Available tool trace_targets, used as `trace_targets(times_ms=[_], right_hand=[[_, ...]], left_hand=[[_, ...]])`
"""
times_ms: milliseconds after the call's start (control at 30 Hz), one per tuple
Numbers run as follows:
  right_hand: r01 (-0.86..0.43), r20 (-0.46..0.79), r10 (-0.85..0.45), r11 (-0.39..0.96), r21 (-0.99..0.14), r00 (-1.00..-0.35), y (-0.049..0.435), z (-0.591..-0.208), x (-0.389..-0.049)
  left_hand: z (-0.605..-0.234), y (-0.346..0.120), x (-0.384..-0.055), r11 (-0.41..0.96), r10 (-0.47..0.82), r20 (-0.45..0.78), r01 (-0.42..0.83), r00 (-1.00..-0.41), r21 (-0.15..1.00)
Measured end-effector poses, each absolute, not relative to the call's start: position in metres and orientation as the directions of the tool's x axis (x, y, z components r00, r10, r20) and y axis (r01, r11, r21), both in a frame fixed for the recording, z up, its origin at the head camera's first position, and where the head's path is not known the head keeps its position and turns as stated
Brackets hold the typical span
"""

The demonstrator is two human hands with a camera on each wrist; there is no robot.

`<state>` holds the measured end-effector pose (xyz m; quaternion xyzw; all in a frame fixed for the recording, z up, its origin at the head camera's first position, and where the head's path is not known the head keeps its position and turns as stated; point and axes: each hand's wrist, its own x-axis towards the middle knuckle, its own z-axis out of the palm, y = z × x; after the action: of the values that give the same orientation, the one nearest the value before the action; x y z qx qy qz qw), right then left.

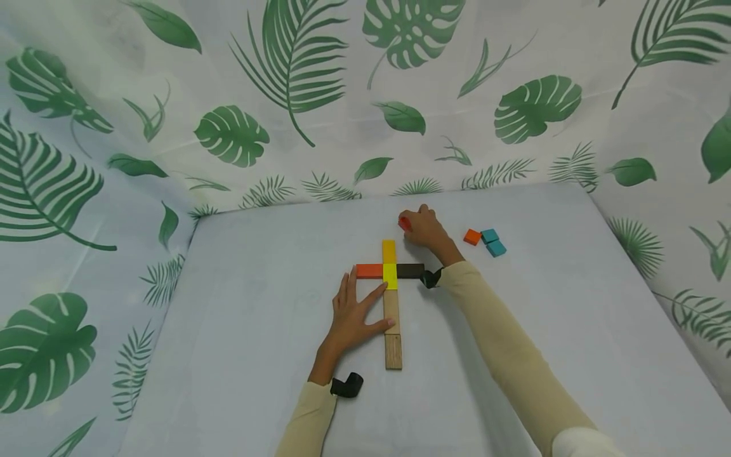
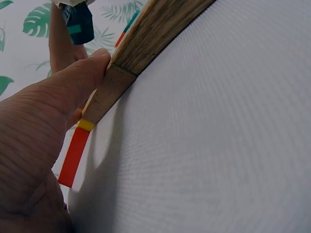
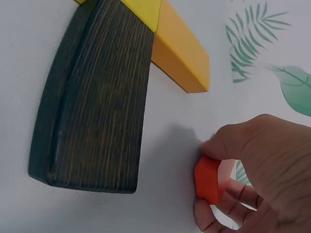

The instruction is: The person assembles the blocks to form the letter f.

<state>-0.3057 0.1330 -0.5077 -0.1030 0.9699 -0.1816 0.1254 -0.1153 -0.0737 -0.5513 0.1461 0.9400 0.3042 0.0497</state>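
I am pinching a small red block (image 1: 404, 223) in my right hand (image 1: 425, 230), at one o'clock from the block cross (image 1: 390, 275). My left hand (image 1: 354, 314) is pressing spread fingers against it. Next, careful alignment above the orange-yellow block (image 1: 389, 251).

White table (image 1: 257, 355); leaf-print white cloth backdrop (image 1: 342, 95) on three sides.

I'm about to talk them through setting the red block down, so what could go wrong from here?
1. The right hand pinches the red block close to the amber block; setting it down could knock the cross out of line.
2. The left hand only rests flat against the wooden blocks; a sideways push might slide them.
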Motion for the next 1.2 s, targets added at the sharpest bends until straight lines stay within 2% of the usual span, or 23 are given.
trace_targets(times_ms=[133, 267, 400, 533, 767, 900, 1200], right_hand=[[-0.049, -0.213, -0.188, 0.847, -0.529, -0.959, 0.136, -0.510, -0.309], [0.103, -0.249, -0.126, 0.669, -0.736, -0.960, 0.141, -0.511, -0.314], [0.207, -0.310, -0.105, 0.541, -0.815, -0.945, 0.143, -0.512, -0.315], [0.238, -0.330, -0.115, 0.481, -0.844, -0.937, 0.142, -0.513, -0.315], [0.289, -0.359, -0.120, 0.387, -0.876, -0.926, 0.135, -0.515, -0.316], [0.270, -0.337, -0.086, 0.432, -0.860, -0.938, 0.130, -0.514, -0.313], [0.145, -0.212, -0.035, 0.624, -0.768, -0.977, 0.115, -0.519, -0.310]], left_hand=[[-0.550, -0.074, -0.114, 0.766, 0.303, -0.015, 0.234, -0.953, 0.599], [-0.550, -0.074, -0.114, 0.761, 0.305, 0.002, 0.245, -0.952, 0.601], [-0.552, -0.075, -0.114, 0.750, 0.309, 0.038, 0.268, -0.950, 0.605], [-0.554, -0.076, -0.114, 0.741, 0.310, 0.057, 0.278, -0.949, 0.611], [-0.552, -0.075, -0.114, 0.761, 0.304, 0.014, 0.252, -0.953, 0.598], [-0.551, -0.074, -0.115, 0.767, 0.303, 0.013, 0.252, -0.953, 0.590], [-0.551, -0.075, -0.116, 0.755, 0.306, 0.016, 0.253, -0.952, 0.606]])
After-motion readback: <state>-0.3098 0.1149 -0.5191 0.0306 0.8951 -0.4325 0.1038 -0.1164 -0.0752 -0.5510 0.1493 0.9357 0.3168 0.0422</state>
